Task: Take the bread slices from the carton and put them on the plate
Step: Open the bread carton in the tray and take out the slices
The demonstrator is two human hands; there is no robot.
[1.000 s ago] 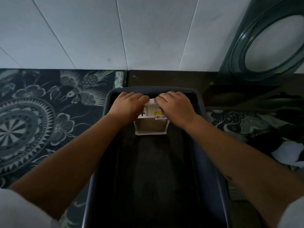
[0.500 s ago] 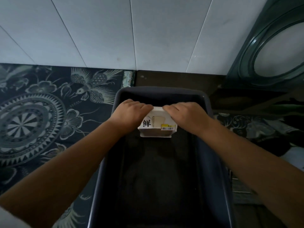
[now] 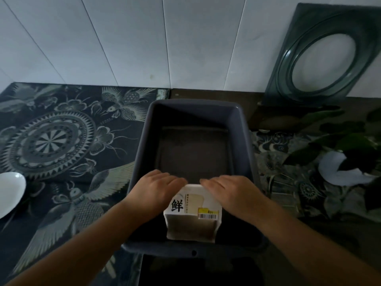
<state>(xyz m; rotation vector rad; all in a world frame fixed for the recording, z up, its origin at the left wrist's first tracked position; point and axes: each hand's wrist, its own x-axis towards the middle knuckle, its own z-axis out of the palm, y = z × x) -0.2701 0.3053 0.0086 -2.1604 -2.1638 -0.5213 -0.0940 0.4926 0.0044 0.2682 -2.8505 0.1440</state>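
Now both hands — left (image 3: 153,189) & right (image 3: 231,191) — grip closed round bread carton (image 3: 192,213) in grey bin (image 3: 193,108)

The carton (image 3: 192,211) bears a large black character, 鮮, on the left of its top face; beside it runs a thin column of small print, too small to read; on the right of the same face sits a yellow-and-white sticker (image 3: 208,213) with a barcode, its figures too blurred to read; a small pale tag (image 3: 162,94) at the far edge of the patterned mat (image 3: 61,141) carries marks that cannot be made out.
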